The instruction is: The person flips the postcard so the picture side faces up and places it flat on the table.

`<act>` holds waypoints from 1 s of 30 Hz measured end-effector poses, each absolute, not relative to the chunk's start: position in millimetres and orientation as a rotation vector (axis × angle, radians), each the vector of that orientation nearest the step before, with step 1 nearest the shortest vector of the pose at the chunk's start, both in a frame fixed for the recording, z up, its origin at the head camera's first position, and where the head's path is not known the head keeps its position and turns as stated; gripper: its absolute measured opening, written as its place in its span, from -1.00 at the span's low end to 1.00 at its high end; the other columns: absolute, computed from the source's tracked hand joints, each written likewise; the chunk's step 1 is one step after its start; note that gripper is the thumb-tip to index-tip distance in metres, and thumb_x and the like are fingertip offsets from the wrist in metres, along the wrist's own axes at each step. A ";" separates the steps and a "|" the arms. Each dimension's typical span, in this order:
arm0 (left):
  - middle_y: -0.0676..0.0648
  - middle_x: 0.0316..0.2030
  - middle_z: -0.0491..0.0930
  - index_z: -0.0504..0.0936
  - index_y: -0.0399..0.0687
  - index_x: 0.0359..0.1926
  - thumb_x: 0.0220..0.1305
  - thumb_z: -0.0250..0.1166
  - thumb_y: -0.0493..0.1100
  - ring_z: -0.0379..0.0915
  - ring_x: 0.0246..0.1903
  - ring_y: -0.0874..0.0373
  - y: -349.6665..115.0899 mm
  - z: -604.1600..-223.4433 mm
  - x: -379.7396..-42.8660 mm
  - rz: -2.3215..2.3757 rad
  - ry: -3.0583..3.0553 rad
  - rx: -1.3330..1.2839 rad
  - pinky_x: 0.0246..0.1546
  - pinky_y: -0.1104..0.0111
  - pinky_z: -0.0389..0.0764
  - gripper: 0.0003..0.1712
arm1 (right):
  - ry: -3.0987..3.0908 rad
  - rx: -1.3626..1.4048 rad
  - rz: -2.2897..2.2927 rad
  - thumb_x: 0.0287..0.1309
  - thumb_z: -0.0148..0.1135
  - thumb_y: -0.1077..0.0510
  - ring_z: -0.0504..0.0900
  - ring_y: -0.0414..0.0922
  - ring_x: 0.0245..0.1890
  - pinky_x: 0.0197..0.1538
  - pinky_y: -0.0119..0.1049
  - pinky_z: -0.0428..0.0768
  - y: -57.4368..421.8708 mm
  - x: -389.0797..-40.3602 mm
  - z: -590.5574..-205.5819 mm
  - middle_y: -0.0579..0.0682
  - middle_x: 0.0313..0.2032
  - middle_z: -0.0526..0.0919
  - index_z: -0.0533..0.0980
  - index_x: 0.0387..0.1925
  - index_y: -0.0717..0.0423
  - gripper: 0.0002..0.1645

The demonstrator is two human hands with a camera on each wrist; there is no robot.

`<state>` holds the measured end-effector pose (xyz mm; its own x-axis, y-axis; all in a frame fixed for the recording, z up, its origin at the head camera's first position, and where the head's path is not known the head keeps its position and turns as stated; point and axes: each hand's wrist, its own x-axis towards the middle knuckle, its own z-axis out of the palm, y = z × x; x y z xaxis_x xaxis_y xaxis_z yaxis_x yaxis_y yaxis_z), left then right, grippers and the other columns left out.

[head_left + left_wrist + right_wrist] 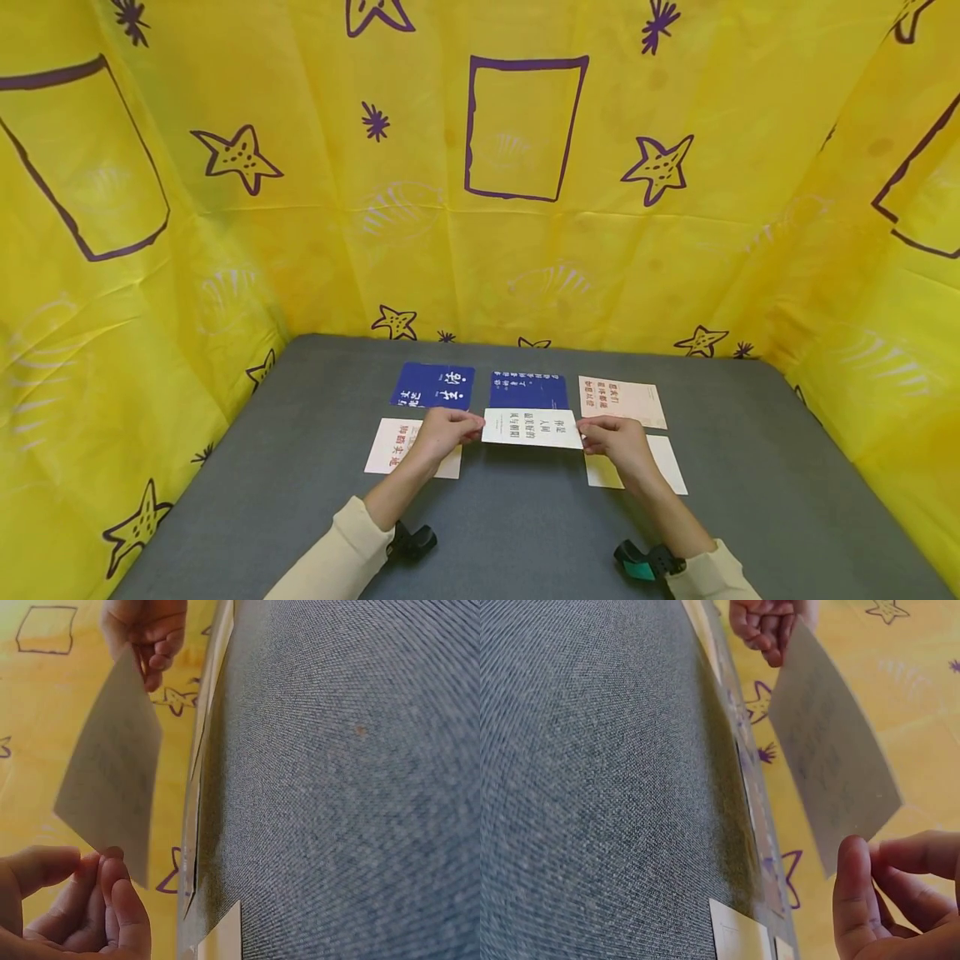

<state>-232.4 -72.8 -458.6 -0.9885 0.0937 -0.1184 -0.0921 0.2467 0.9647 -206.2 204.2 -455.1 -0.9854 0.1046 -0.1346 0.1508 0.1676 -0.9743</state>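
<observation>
A white card with black characters (531, 428) is held raised over the grey table, in the gap between two other cards. My left hand (444, 433) pinches its left edge between thumb and fingers, while my right hand (618, 446) pinches the right edge. Both wrist views show the card (112, 765) off the cloth, slightly bowed. Under my left hand lies a pale card with red characters (386, 446), partly covered. Beneath my right hand, a white card (667, 462) is partly hidden.
Behind the held card lie a blue card (435, 385) on the left, another blue card (528, 390) in the middle and a pale pink card with red characters (622, 402) on the right. A yellow patterned curtain (427, 267) encloses the grey table (510, 533).
</observation>
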 end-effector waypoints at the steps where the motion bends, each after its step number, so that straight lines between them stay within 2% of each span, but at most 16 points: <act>1: -0.17 -0.36 0.73 0.74 -0.37 -0.29 0.19 0.33 -0.26 0.57 -0.45 0.24 -72.9 -459.1 -232.6 1.838 2.356 0.002 -0.23 0.27 0.69 -0.80 | 2.374 0.263 -1.985 0.21 0.22 0.30 0.58 -0.13 -0.48 -0.35 -0.40 0.65 203.7 -206.0 -455.3 0.01 -0.44 0.68 0.59 -0.13 0.52 -0.70; 9: -0.20 -0.25 0.74 0.74 -0.33 -0.24 0.10 0.39 -0.30 0.60 -0.38 0.25 -73.3 -461.9 -232.3 1.811 2.364 0.018 -0.25 0.34 0.65 -0.80 | 2.398 0.249 -1.961 0.17 0.25 0.35 0.63 -0.12 -0.46 -0.32 -0.40 0.67 201.1 -206.5 -457.2 0.10 -0.33 0.71 0.60 -0.13 0.49 -0.73; 14: -0.22 -0.30 0.71 0.68 -0.41 -0.16 0.11 0.35 -0.37 0.59 -0.43 0.23 -71.3 -460.5 -232.2 1.896 2.278 0.029 -0.32 0.33 0.68 -0.75 | 2.401 0.239 -1.970 0.16 0.25 0.37 0.64 -0.13 -0.45 -0.31 -0.40 0.68 199.4 -207.7 -456.2 0.12 -0.29 0.70 0.58 -0.11 0.48 -0.73; 19: -0.19 -0.37 0.68 0.59 -0.43 -0.02 0.09 0.32 -0.44 0.57 -0.48 0.23 -69.2 -460.1 -233.5 1.974 2.194 0.002 -0.40 0.40 0.66 -0.63 | 2.390 0.234 -1.984 0.15 0.24 0.39 0.63 -0.13 -0.46 -0.30 -0.37 0.69 198.0 -208.2 -456.0 0.08 -0.33 0.69 0.55 -0.07 0.50 -0.70; 23: -0.23 -0.35 0.64 0.53 -0.46 0.07 0.07 0.32 -0.48 0.55 -0.48 0.22 -68.5 -459.9 -233.3 1.992 2.187 -0.003 -0.42 0.42 0.65 -0.53 | 2.375 0.245 -1.987 0.16 0.22 0.41 0.63 -0.14 -0.46 -0.30 -0.36 0.69 197.4 -209.3 -456.5 0.05 -0.37 0.68 0.53 -0.03 0.52 -0.67; 30: -0.26 -0.31 0.63 0.54 -0.50 0.06 0.08 0.29 -0.49 0.54 -0.46 0.23 -67.4 -463.2 -233.0 1.984 2.205 0.003 -0.41 0.43 0.65 -0.54 | 2.366 0.262 -1.984 0.16 0.21 0.42 0.63 -0.14 -0.45 -0.34 -0.40 0.68 196.8 -210.1 -457.1 0.05 -0.39 0.68 0.51 0.01 0.53 -0.63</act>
<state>-233.0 -67.4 -463.2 -0.9846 0.1181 -0.1287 -0.1156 0.1121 0.9870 -210.1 196.8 -457.1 -0.9848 0.1016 -0.1412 0.1568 0.1663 -0.9735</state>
